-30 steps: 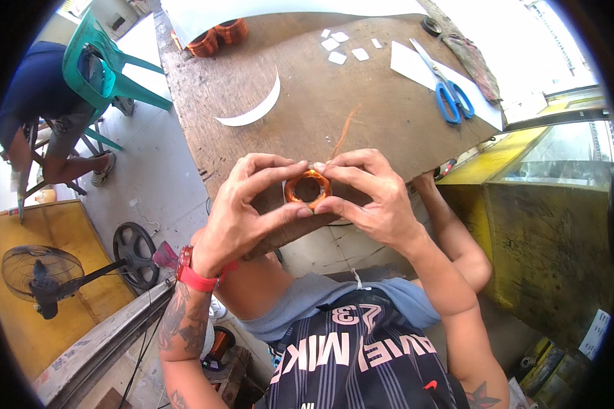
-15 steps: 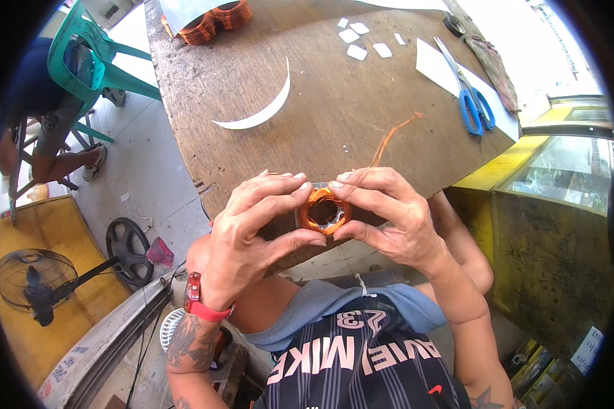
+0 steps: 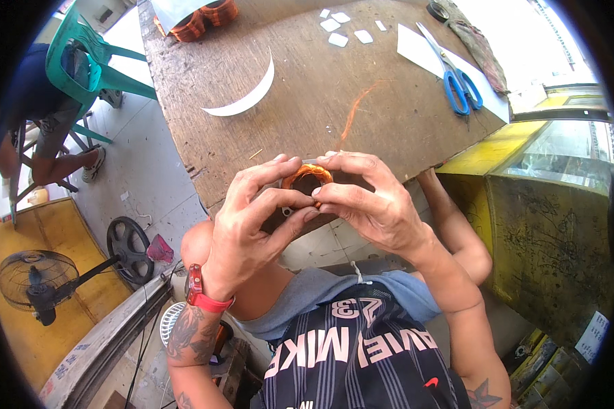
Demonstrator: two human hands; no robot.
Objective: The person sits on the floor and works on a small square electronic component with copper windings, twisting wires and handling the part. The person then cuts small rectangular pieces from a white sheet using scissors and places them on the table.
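Between both hands, at the table's near edge, sits a motor stator (image 3: 308,169), ring-shaped and wound with orange copper wire. My left hand (image 3: 252,204) grips its left side, fingers on the top rim and thumb below. My right hand (image 3: 368,198) closes on the right side, its thumb and a finger pressed at the lower inner rim. The two thumbs nearly meet there; what lies under them is hidden. A bundle of loose copper wires (image 3: 351,117) runs from the stator up across the wooden table (image 3: 205,150).
Blue-handled scissors (image 3: 460,88) lie on white paper (image 3: 416,48) at the right. Small white pieces (image 3: 338,39) and a crescent paper strip (image 3: 249,99) lie farther in. Copper coils (image 3: 218,12) stand at the far left. A person (image 3: 54,136) sits by a green chair (image 3: 92,71); a fan (image 3: 41,279) is lower left.
The stator has tilted and moved slightly up and left with both hands. My fingers have shifted to its lower inner rim. The table's contents appear shifted left in view.
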